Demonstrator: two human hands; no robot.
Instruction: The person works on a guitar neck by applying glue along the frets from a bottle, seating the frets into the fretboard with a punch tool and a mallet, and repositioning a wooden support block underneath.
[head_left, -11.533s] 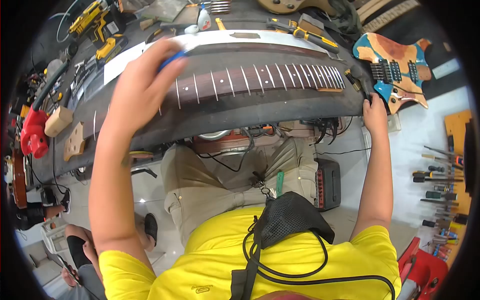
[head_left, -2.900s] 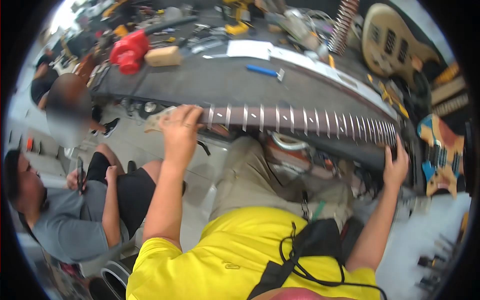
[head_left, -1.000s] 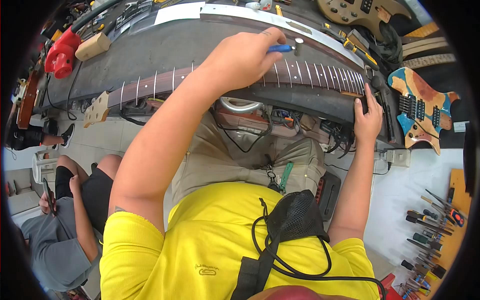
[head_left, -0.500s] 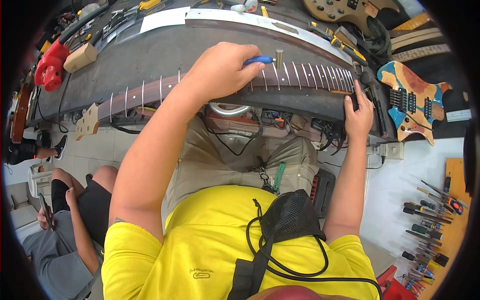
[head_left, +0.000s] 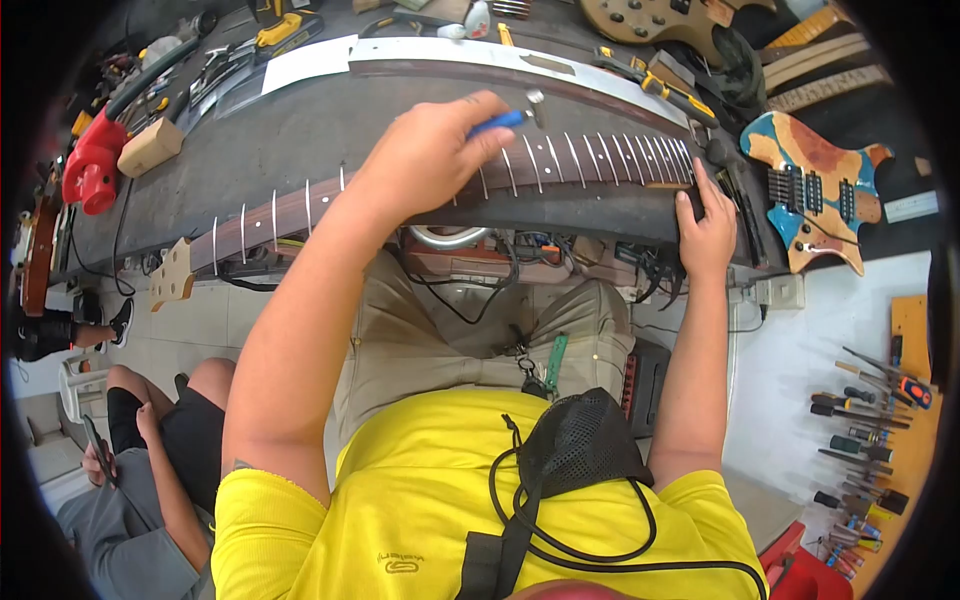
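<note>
A guitar neck (head_left: pixel 562 166) with a dark fretboard, bright metal frets and white dot markers lies along the bench's near edge. Its pale headstock (head_left: pixel 172 274) sticks out at the left. My left hand (head_left: pixel 425 150) is closed around the blue handle of a small hammer (head_left: pixel 498 123), whose metal head is raised above the fretboard and slightly blurred. At the neck's right end, my right hand (head_left: pixel 711 228) has its fingers stretched out, with the index fingertip against the closely spaced frets and the thumb apart. My left hand and forearm hide part of the neck.
A long white-topped bar (head_left: pixel 480 62) lies across the dark bench behind the neck. A red power tool (head_left: pixel 95 165) and a wooden block (head_left: pixel 150 147) are at left. A colourful guitar body (head_left: pixel 820 190) is at right. Another person (head_left: pixel 140 500) sits at lower left.
My left hand has moved slightly left, and the hammer head has lifted and tilted away from the fretboard. My right hand stays at the neck's end. The whole view has shifted slightly.
</note>
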